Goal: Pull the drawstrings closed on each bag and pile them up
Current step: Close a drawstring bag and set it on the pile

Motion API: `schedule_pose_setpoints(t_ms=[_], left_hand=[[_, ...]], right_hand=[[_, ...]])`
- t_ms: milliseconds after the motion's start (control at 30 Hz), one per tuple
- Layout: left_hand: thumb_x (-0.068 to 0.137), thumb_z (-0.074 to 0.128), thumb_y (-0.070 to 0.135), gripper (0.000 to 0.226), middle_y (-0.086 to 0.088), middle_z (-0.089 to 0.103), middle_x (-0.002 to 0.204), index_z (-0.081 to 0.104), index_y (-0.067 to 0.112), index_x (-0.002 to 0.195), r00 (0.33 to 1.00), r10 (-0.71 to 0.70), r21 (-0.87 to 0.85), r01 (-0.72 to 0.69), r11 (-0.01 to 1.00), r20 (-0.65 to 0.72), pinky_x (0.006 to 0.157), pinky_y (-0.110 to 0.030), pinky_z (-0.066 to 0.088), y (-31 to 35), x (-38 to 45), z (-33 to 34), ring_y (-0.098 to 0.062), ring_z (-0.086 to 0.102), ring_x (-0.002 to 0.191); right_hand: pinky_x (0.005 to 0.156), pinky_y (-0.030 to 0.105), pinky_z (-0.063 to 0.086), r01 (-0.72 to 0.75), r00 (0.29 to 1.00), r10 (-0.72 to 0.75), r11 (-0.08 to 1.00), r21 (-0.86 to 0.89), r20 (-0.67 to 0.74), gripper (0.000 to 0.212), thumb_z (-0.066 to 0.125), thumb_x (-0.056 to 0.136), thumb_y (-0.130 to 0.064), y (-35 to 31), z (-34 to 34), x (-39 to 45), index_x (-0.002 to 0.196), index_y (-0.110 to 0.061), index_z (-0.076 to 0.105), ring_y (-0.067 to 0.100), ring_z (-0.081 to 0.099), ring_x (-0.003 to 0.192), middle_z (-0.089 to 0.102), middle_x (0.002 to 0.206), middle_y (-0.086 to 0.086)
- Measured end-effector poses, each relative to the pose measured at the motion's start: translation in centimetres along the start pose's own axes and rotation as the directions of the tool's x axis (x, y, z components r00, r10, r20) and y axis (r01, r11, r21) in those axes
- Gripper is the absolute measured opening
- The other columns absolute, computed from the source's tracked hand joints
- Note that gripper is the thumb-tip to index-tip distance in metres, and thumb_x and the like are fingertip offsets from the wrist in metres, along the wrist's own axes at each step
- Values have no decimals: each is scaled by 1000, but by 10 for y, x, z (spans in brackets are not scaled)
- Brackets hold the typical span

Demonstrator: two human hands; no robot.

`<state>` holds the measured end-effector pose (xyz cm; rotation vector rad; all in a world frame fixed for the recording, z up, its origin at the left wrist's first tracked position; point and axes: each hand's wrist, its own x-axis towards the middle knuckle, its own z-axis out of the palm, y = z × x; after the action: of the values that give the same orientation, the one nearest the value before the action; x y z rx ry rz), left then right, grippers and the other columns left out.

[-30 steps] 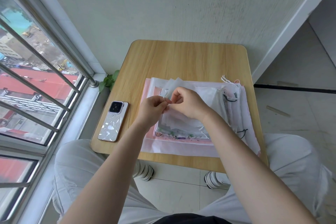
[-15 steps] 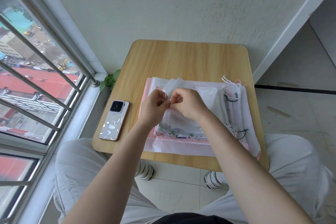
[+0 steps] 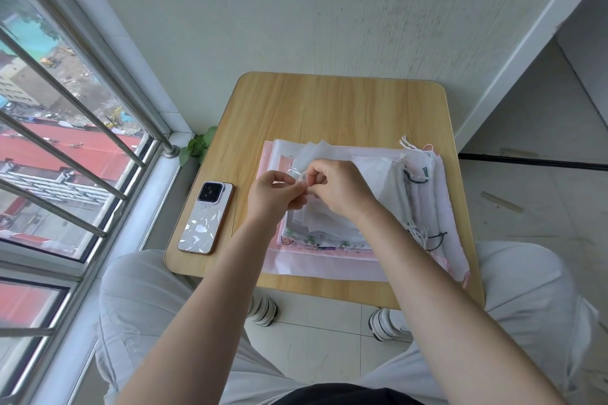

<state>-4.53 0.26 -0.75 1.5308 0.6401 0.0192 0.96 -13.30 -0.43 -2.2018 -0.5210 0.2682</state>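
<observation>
A flat pile of white and pink drawstring bags (image 3: 424,204) lies on the small wooden table (image 3: 329,108), their cords bunched at the right side. Above the pile's left part I hold a small sheer white bag (image 3: 312,154). My left hand (image 3: 274,196) pinches its thin white drawstring (image 3: 293,171). My right hand (image 3: 339,187) pinches the bag's gathered mouth right beside it. The two hands nearly touch, and they hide most of the small bag's lower part.
A phone (image 3: 205,217) in a patterned case lies face down at the table's left front. A barred window (image 3: 65,141) runs along the left, a wall stands behind the table. A small plant (image 3: 197,146) shows at the table's left edge. My knees flank the table's front.
Both hands have stayed pinched together over the pile, shifting only slightly. A short loop of white drawstring now shows above my left fingers.
</observation>
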Motion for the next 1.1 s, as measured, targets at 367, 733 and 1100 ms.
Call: schedule_pose_setpoints(t_ms=[367,733,1100], left_hand=[[79,77,12,27,4,73,87,57,13,97,978,201,367,-205,907,51,73,-27,55,-3,2,-3,-8,69,82],[76,78,16,21,5,72,80,59,14,87,963,270,412,-248,877,3,74,-34,55,-7,6,-2,-11,69,78],[78,74,11,19,0,67,77,56,13,80,937,349,456,-318,831,17,56,-9,41,-5,2,5,-8,57,66]], right_hand=[[61,26,48,-3,1000,3,1000,-12,-11,14,65,80,1,1,-2,-2,77,-12,63,12,53,63,57,66,-4],[66,30,50,-13,999,12,1000,-14,-40,9,69,83,-4,1,0,0,81,-11,63,16,56,67,58,70,-3],[81,36,54,10,1000,-9,976,-216,9,10,62,88,-6,2,7,2,93,-9,70,21,65,89,71,98,4]])
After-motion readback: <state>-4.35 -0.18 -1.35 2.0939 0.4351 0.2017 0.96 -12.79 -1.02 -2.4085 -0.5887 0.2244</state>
